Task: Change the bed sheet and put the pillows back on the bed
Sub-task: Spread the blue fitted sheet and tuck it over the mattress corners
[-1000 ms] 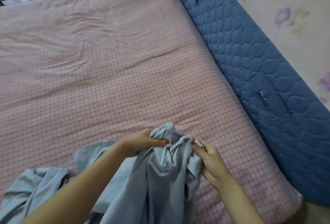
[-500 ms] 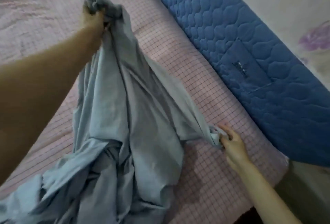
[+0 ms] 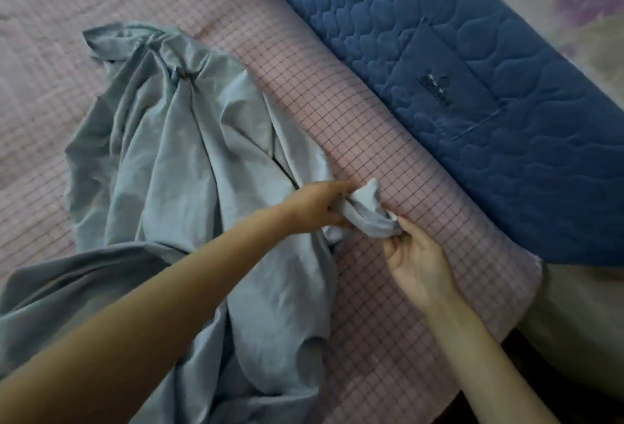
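Note:
A crumpled light blue bed sheet [image 3: 189,167] lies in a heap on the pink checked mattress pad [image 3: 381,126]. One bunched corner of the sheet sits near the pad's right side. My left hand [image 3: 317,204] grips that corner from the left. My right hand [image 3: 418,258] pinches the same corner from below right. The far bunched end of the sheet rests loose on the pad at upper left. No pillows are in view.
A blue quilted headboard cover [image 3: 489,92] runs diagonally along the right of the bed. Behind it is a pale floral wall [image 3: 594,8]. The mattress corner [image 3: 526,275] drops off at the right, with dark floor below.
My left hand let go of the far end it held up, which now lies on the pad, and came down to the corner beside my right hand.

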